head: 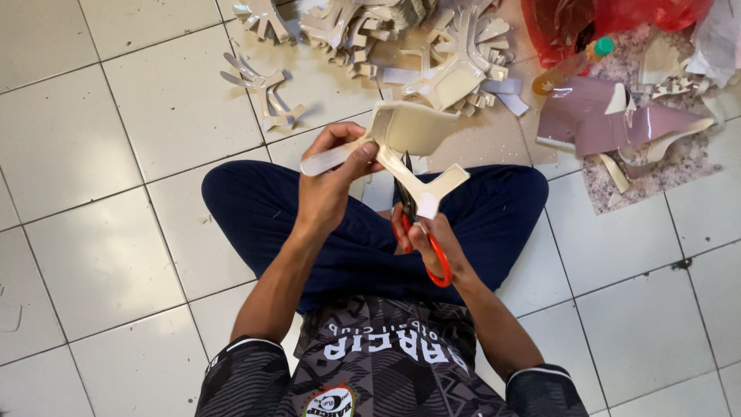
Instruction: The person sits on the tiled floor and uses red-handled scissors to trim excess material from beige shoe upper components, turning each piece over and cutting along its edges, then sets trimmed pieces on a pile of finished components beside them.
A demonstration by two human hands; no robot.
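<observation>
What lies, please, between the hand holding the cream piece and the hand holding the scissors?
In the head view, only the scissors' blades and the cream cut-out span the gap between left hand and right hand.

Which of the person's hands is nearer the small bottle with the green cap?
Right. The right hand, holding orange-handled scissors, sits below-left of the bottle; the left hand lies farther left.

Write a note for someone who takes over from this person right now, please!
Left hand grips the cream-coloured pronged cut-out sheet piece by one strip. Right hand holds the orange-handled scissors, blades in the piece's forked end.
Done: a heap of cut cream pieces lies on the tiled floor ahead.
Left: the cut on the held piece is unfinished; a mauve glossy sheet lies at the right.
</observation>
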